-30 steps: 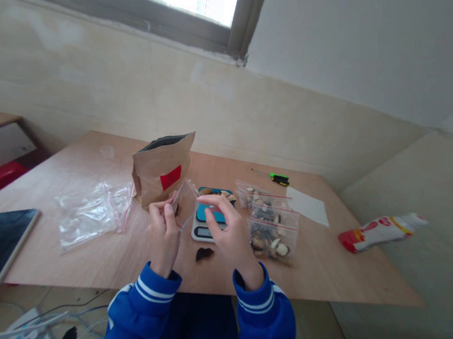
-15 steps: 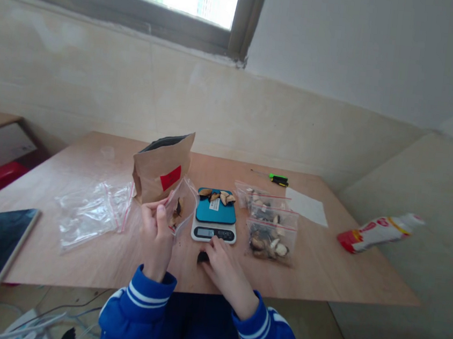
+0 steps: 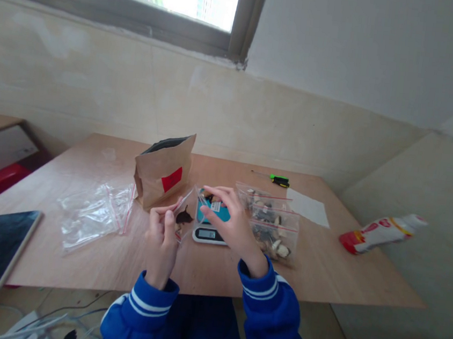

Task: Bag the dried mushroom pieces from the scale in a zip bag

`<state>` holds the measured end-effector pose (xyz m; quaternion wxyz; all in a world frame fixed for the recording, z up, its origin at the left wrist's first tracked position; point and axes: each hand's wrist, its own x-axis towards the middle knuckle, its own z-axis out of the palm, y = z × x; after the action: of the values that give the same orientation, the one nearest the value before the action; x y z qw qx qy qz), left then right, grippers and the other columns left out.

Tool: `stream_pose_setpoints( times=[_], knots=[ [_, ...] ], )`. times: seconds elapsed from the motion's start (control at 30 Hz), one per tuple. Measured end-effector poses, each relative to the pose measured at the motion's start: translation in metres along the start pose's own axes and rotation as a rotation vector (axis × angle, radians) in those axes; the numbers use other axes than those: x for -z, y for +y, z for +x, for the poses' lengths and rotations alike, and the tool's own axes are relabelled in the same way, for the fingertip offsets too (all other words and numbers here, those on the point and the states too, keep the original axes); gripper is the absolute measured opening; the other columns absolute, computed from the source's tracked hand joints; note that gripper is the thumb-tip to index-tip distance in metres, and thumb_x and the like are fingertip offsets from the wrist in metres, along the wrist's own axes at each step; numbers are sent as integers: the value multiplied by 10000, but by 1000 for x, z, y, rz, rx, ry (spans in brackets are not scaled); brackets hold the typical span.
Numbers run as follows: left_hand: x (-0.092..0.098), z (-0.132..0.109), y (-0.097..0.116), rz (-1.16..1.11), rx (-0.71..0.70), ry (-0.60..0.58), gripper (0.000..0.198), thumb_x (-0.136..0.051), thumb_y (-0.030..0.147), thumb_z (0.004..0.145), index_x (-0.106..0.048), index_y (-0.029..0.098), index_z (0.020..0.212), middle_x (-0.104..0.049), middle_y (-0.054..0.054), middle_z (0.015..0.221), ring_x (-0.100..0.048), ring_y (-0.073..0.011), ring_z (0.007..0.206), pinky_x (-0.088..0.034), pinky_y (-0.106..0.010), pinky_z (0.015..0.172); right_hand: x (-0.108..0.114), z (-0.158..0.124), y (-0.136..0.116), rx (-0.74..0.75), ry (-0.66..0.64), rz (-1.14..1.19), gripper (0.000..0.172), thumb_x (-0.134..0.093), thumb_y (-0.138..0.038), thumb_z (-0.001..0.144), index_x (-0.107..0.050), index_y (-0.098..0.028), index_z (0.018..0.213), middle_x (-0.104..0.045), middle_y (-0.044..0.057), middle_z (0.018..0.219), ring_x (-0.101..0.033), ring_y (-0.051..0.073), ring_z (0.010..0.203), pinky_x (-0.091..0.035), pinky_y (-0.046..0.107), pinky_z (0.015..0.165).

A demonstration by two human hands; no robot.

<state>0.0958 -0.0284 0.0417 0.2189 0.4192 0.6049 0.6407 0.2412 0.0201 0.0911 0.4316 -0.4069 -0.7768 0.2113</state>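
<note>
**Head view: both hands on a small zip bag, above the bench**

Left hand holds a small zip bag up off the bench, thumb & forefinger pinched on the near lip. Right hand meets it from the other side. Its fingers look pressed together on the far lip, so the mouth is pulled open btwn the two hands. A dark piece shows thru the clear wall, low in the bag.

Just behind sits a scale w/ a blue top, partly hidden by the right hand. Can't tell what lies on it. Right of that is a stack of filled zip bags. A brown paper bag stands open behind the left hand, and empty zip bags lie further left.

Step, as I read it: loading the bag. One piece is in, the mouth is open, not sealed.

The next move would call for:
- a firm left pinch so the mouth doesn't fold shut
- freeing the right hand w/o tipping the bag
- care w/ the scale close by, since a nudge could shift it

The film looks thin & floppy, so it prob. sags if held by one lip only.
</note>
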Motion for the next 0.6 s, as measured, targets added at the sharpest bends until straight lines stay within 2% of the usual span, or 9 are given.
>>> stream_pose_setpoints(
  times=[0.1,0.13,0.27,0.33,0.43,0.6],
  knots=[
    [5,4,1,40,41,36,303,-398,450,908,-556,191,897,-647,-10,725,-495,-116,445,-415,-257,478,-8,10,38,-57,90,-64,296,-433,-274,951,-601,-204,1184,-594,81,1140,-570,172,1078,-477,317,915],
    [7,5,1,49,49,47,302,-398,449,906,-554,191,884,-619,5,684,-474,-112,434,-404,-252,468,-12,13,52,-74,60,-139,291,-476,-242,926,-599,-190,1185,-596,91,1145,-569,188,1099,-461,342,952],
    [10,5,-1,50,72,46,315,-401,461,901,-554,186,893,-625,-6,754,-440,-96,440,-380,-241,456,-30,25,90,-79,-266,-380,371,-504,-120,882,-542,-87,1249,-542,182,1294,-510,233,1229,-377,396,1067],
    [11,4,-3,61,76,39,327,-400,467,902,-565,184,911,-638,-18,796,-443,-95,448,-380,-244,461,-37,28,96,-66,-341,-422,412,-531,-102,864,-515,-58,1273,-527,215,1312,-494,249,1251,-368,410,1075],
    [12,2,-5,81,84,34,338,-398,471,905,-581,187,925,-615,2,712,-463,-105,449,-392,-251,474,-40,29,97,-49,-358,-434,420,-521,-71,860,-500,-69,1280,-569,202,1256,-532,244,1201,-404,414,1035],
    [12,2,-6,60,96,19,342,-398,483,903,-574,191,925,-590,20,654,-455,-108,421,-376,-248,445,-37,30,98,-47,-344,-447,306,-531,-89,871,-563,-105,1175,-625,152,1141,-581,222,1096,-442,385,966]
  ],
)
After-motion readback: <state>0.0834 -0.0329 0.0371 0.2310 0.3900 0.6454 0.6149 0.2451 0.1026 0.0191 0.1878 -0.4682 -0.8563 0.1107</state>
